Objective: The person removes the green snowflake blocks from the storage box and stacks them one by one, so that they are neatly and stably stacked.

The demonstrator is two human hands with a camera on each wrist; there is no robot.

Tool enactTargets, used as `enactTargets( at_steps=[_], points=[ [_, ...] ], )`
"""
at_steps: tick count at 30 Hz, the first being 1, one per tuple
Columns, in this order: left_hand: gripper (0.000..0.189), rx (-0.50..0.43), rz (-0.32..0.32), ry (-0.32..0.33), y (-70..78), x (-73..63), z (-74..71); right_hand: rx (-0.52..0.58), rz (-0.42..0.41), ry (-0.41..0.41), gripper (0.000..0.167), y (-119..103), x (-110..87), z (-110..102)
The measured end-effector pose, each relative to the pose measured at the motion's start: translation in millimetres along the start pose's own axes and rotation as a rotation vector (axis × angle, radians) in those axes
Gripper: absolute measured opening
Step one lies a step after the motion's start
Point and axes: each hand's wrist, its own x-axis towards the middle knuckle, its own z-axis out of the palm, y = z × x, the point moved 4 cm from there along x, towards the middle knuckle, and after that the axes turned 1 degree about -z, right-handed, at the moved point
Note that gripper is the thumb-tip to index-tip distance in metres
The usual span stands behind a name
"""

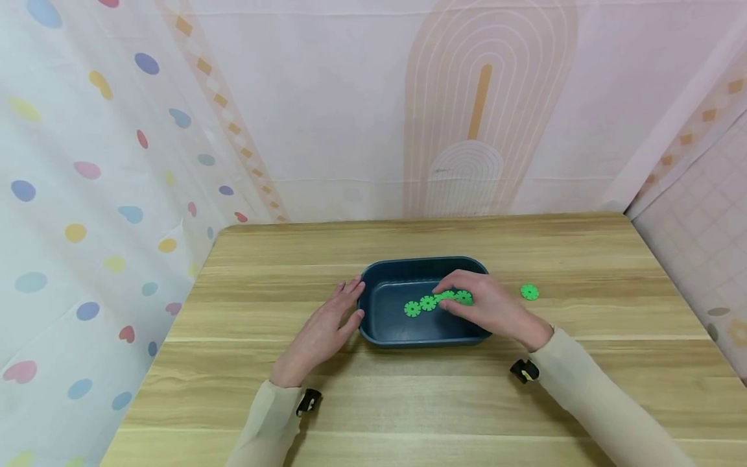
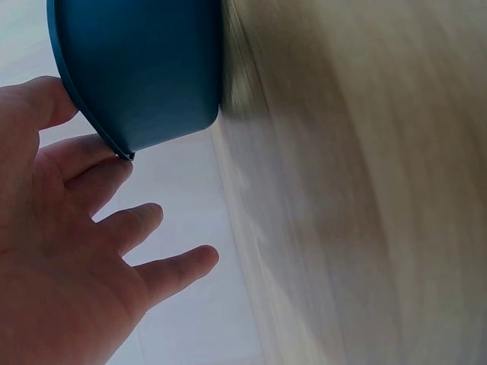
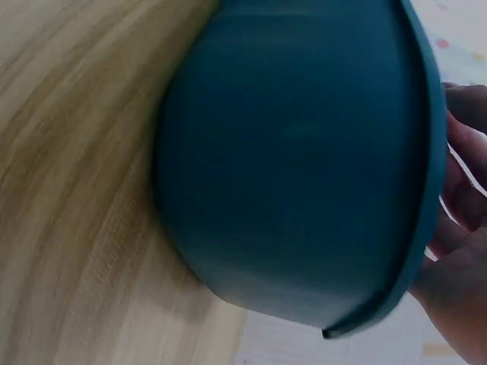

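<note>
A dark blue rectangular plastic tub [image 1: 385, 324] stands on the table. Inside it lies a row of several small green notched building discs [image 1: 412, 309], edges close together or overlapping. My right hand [image 1: 487, 303] reaches over the tub's right side, thumb and forefinger pinching at a disc [image 1: 446, 296] in that row. In the right wrist view the tub's wall hides the fingertips of the right hand [image 3: 463, 198]. My left hand [image 1: 323, 327] rests at the tub's left end. Its thumb and first fingers touch the rim [image 2: 76, 95], the others spread loosely in the left wrist view.
One more green disc [image 1: 530, 292] lies on the wood-grain table [image 1: 583, 272], right of the tub. A patterned curtain [image 1: 327, 117] hangs behind the table and on both sides. Each sleeve has a small black device [image 1: 525, 371] at the wrist.
</note>
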Motion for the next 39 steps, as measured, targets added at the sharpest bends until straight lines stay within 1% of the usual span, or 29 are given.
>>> enactTargets(
  at_steps=[4,11,15,22,27,33,39],
  points=[
    [0.056,-0.003,-0.006,-0.004,-0.4,0.1,-0.2,0.023,-0.001,-0.022,0.023,0.4,5.2,5.7],
    [0.056,-0.004,-0.008,-0.008,-0.3,-0.5,-0.6,0.014,-0.023,-0.062,0.025,1.8,14.3,17.1],
    [0.056,-0.004,-0.008,-0.007,-0.6,-0.7,-0.6,0.003,-0.019,-0.089,0.026,3.4,18.8,24.3],
    [0.057,-0.006,0.0,-0.008,-0.2,-1.0,-1.0,-0.038,0.045,-0.127,0.029,0.2,27.2,32.2],
    [0.057,-0.01,-0.009,-0.016,0.0,-0.7,-0.9,-0.05,0.08,-0.144,0.029,1.1,31.0,36.7],
    [0.057,-0.02,-0.013,-0.023,0.2,-0.6,-0.8,-0.074,0.088,-0.172,0.03,5.1,34.9,43.3],
    [0.057,-0.017,-0.013,-0.021,0.3,-1.0,-0.7,-0.1,0.115,-0.209,0.033,9.0,39.0,49.4]
  ],
)
